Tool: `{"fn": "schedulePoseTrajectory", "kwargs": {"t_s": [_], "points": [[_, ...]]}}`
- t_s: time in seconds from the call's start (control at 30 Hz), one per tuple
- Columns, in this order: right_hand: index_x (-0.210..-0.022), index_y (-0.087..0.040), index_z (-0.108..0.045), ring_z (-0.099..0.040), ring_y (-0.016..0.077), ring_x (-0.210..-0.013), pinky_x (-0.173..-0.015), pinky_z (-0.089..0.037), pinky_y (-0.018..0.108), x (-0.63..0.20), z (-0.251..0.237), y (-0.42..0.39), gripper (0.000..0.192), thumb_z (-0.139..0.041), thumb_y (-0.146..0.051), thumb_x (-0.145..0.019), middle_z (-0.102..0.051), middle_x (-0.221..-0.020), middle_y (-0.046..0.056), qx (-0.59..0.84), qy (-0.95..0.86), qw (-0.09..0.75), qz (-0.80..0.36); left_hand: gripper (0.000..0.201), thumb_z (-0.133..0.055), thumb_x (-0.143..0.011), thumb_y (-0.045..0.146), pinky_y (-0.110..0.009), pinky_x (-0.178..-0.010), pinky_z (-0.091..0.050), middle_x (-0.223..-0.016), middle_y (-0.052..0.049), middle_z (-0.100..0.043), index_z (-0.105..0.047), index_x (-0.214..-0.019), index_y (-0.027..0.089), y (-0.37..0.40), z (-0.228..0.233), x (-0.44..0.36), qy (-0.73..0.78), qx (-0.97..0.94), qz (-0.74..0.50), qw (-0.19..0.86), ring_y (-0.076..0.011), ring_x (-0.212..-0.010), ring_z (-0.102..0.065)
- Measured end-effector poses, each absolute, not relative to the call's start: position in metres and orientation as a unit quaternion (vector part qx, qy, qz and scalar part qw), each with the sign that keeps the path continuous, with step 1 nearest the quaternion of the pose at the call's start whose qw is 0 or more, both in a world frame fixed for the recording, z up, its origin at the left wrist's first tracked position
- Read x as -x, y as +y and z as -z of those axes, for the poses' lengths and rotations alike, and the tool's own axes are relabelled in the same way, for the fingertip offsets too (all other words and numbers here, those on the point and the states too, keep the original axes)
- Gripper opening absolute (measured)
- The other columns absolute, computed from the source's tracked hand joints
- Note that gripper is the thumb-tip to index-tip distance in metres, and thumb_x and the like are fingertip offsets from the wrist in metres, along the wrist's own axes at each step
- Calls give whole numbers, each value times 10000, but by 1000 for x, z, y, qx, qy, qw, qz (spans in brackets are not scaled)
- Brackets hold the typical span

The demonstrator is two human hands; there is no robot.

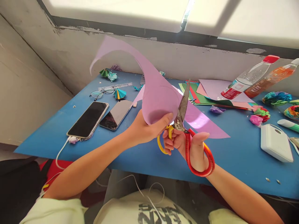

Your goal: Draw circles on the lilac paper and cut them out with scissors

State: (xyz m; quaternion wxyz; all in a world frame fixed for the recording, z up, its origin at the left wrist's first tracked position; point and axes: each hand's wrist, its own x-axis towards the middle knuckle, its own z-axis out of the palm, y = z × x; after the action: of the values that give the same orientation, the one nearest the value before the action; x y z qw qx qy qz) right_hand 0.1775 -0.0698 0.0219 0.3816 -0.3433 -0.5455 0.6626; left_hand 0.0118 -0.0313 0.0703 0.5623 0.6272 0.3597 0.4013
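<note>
My left hand (149, 126) grips a sheet of purple paper (158, 96), its thumb pressed on the lower edge. A long curved strip of this paper rises up and to the left, and a pointed part hangs to the right over the table. In my right hand (184, 144) are scissors (184, 105) with one red and one yellow handle. My thumb is through the red loop and fingers are at the yellow one. The dark blades point upward at the paper's right edge. How far the far blade reaches behind the paper is hidden.
On the blue table (140, 158) lie two phones (88, 119), glasses (102, 92), a ruler (119, 86) and small paper pieces. Coloured sheets (210, 101), two bottles (252, 76), crumpled paper flowers (261, 113) and a white box-like device (275, 143) are at right.
</note>
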Motion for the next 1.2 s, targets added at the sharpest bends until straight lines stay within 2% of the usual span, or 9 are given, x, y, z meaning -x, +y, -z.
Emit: {"fn": "schedulePoseTrajectory", "kwargs": {"t_s": [0.27, 0.4, 0.53, 0.73, 0.9, 1.03, 1.2], "points": [[-871, -214, -513, -296, 140, -564, -423, -329, 300, -177, -25, -72, 870, -175, -963, -586, -379, -691, 26, 314, -548, 389, -670, 372, -612, -849, 360, -212, -409, -350, -395, 62, -404, -461, -555, 188, -30, -74, -10, 363, -629, -388, 567, -64, -384, -375], [-819, -205, -496, -244, 114, -561, -464, -275, 266, -175, -29, -71, 829, -280, -966, -571, -308, -665, -11, 309, -542, 391, -676, 306, -643, -821, 371, -210, -367, -287, -406, 84, -374, -493, -627, 187, -29, -70, -7, 369, -619, -393, 571, -52, -360, -330], [-798, -203, -478, -224, 95, -536, -472, -244, 248, -175, -30, -70, 799, -366, -957, -558, -276, -652, -31, 316, -530, 394, -681, 285, -634, -834, 382, -212, -360, -266, -416, 84, -368, -509, -672, 184, -28, -70, -4, 365, -632, -386, 564, -49, -361, -320], [-827, -202, -444, -223, 81, -527, -466, -225, 237, -176, -26, -71, 794, -393, -946, -556, -287, -658, -46, 333, -518, 406, -675, 373, -616, -839, 389, -209, -366, -273, -408, 68, -360, -443, -579, 185, -28, -75, -3, 387, -643, -370, 547, -52, -368, -330], [-818, -194, -457, -212, 63, -494, -437, -192, 214, -177, -24, -70, 833, -431, -959, -489, -275, -619, -64, 349, -502, 397, -684, 338, -663, -789, 336, -211, -355, -275, -415, 70, -345, -448, -575, 189, -27, -77, -3, 389, -628, -382, 555, -57, -366, -338], [-832, -191, -466, -198, 48, -483, -425, -182, 195, -181, -22, -69, 800, -486, -927, -520, -273, -610, -71, 355, -497, 392, -688, 380, -677, -761, 301, -215, -354, -242, -455, 60, -328, -399, -529, 185, -26, -77, -2, 386, -620, -391, 560, -49, -384, -322], [-818, -188, -465, -183, 39, -484, -426, -161, 183, -183, -20, -69, 767, -511, -905, -547, -247, -608, -76, 365, -493, 393, -685, 246, -694, -732, 246, -211, -372, -203, -522, 62, -355, -480, -632, 178, -23, -72, -1, 384, -587, -434, 565, -43, -421, -295]]}}
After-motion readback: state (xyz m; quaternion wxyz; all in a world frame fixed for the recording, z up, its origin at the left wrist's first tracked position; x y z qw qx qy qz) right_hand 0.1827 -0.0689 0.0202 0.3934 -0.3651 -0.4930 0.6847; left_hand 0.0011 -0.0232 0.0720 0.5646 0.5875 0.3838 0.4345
